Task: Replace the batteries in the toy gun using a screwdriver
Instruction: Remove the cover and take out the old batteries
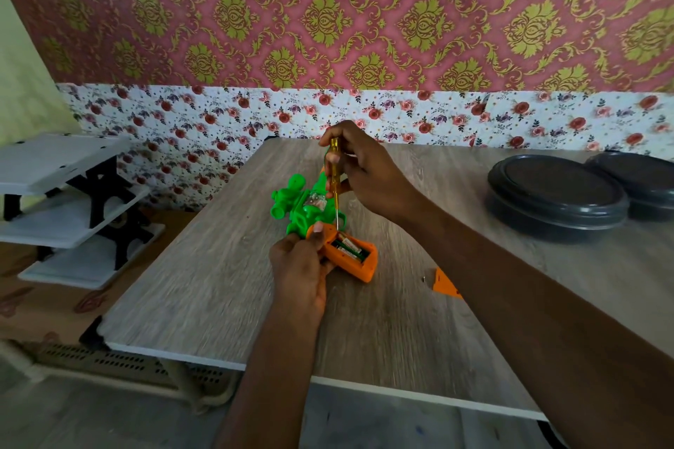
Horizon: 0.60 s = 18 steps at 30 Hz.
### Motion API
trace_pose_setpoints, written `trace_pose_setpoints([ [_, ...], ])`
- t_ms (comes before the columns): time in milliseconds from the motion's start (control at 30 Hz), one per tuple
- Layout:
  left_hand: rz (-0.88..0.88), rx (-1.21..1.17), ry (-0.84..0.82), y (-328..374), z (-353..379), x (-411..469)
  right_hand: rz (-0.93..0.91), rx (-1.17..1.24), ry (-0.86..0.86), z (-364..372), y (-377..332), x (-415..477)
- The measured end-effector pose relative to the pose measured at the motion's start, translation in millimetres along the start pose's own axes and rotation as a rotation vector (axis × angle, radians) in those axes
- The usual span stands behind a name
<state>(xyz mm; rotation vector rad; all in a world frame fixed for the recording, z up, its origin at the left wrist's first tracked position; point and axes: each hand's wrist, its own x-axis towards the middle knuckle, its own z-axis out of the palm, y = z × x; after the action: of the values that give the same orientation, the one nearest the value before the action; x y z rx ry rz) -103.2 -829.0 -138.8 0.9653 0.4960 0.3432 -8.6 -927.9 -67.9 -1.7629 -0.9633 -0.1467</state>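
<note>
Toy gun [295, 206]: green body lying on the wooden table [219, 284], mid-scene; orange grip [359, 264] points toward the near right.
Battery bay: open in the grip, facing up; batteries [349, 247] are seated inside, side by side, count unclear.
Cover: orange cover [445, 284] lies flat on the table, right of the grip and well apart from it, partly hidden by the right forearm. A small speck just left of it may be the screw; too small to confirm.
Left hand [299, 262]: curled around the near-left side of the grip, thumb pressed on its far upper edge, steadying it.
Right hand [359, 166]: fingers closed around the yellow handle of the screwdriver [335, 180], held nearly upright.
Screwdriver tip: down at the far end of the open bay, beside the battery ends; actual contact cannot be confirmed.
Step in hand (judgement): prying the old batteries out with the blade.
Technique (judgement): seat the blade under one battery end, away from the spring contact; lever gently upward, not sideways; keep the left thumb firm so that the grip does not rock.
Risk (judgement): the blade could slip toward the left thumb, or a contact could bend.
Surroundings: two dark round lidded containers [556, 193] at the far right of the table, uninvolved.
</note>
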Motion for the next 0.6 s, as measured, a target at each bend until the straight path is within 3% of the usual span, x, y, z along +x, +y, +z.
trace_pose_setpoints([
  [267, 0.019, 0.001, -0.006, 0, 1, -4, 0.023, -0.122, -0.060, 1, 5, 5],
  [600, 0.030, -0.017, -0.017, 0, -1, -5, 0.079, -0.253, -0.289, 15, -9, 27],
])
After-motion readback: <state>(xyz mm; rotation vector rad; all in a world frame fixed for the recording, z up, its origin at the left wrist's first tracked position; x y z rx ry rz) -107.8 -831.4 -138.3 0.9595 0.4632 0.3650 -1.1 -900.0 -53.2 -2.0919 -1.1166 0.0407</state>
